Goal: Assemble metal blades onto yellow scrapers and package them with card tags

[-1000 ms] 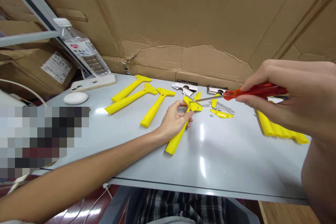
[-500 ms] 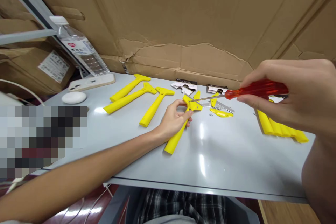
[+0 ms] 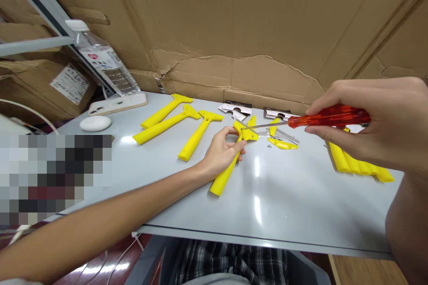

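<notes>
My left hand [image 3: 223,152] is closed around the neck of a yellow scraper [image 3: 224,173], whose handle end rests near the table's front. My right hand [image 3: 377,120] grips a screwdriver [image 3: 329,118] by its clear red handle. The screwdriver's thin metal shaft reaches left, its tip at the scraper's head. Just beyond lie loose yellow head plates [image 3: 282,144], metal blades [image 3: 288,136] and tiny screws [image 3: 269,146]. To the left of my left hand are three more yellow scrapers [image 3: 197,138]. My palm hides part of the held scraper's handle.
Several yellow handles [image 3: 354,162] lie side by side at the right. Black-and-white cards [image 3: 238,107] sit along the back by the cardboard wall [image 3: 234,18]. A phone [image 3: 117,104], a white oval object [image 3: 95,123] and a plastic bottle [image 3: 103,62] are at the back left.
Hardly anything differs. My right hand and the screwdriver have shifted very slightly, the tip staying at the scraper's head. The whole view has drifted a little.
</notes>
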Action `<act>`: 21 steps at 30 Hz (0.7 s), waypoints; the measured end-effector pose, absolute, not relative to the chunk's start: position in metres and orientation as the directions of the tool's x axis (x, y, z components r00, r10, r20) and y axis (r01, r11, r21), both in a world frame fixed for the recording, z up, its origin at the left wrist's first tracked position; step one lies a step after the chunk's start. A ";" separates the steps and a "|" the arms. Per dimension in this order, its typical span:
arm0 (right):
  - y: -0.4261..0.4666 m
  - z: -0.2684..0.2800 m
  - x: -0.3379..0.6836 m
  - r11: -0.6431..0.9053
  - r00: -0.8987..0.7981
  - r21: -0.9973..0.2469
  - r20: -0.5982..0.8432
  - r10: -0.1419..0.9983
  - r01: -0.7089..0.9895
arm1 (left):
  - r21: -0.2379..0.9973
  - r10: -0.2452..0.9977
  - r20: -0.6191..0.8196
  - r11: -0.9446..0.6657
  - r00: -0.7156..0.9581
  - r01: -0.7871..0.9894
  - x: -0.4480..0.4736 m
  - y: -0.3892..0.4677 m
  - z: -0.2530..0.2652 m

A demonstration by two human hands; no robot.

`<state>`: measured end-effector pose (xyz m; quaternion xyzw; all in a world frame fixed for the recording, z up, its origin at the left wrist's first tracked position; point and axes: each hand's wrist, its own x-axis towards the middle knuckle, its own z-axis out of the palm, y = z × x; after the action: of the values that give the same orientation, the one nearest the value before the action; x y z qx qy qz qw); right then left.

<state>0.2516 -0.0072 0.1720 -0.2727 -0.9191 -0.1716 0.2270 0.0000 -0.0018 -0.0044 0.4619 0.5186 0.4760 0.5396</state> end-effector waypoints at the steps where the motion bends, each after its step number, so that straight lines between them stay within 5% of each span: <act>1: -0.008 0.171 0.250 0.789 -0.740 0.191 0.524 0.422 0.584 | 0.992 0.992 -0.123 0.123 0.009 -0.034 0.000 -0.002 -0.004; 9: -0.008 0.171 0.249 0.744 -0.688 0.158 0.537 0.487 0.650 | 0.992 0.993 -0.122 0.122 0.000 -0.017 0.001 -0.004 0.000; 15: -0.006 0.174 0.262 0.783 -0.756 0.145 0.415 0.507 0.605 | 0.994 0.994 -0.106 0.107 0.012 -0.028 0.001 -0.004 -0.001; 21: -0.011 0.174 0.259 0.757 -0.719 0.185 0.513 0.470 0.627 | 0.993 0.993 -0.115 0.115 0.008 -0.033 0.000 -0.002 -0.003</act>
<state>0.2591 -0.0112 0.1738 -0.3013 -0.9102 -0.1756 0.2235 0.0004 -0.0018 -0.0030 0.4634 0.5181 0.4772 0.5377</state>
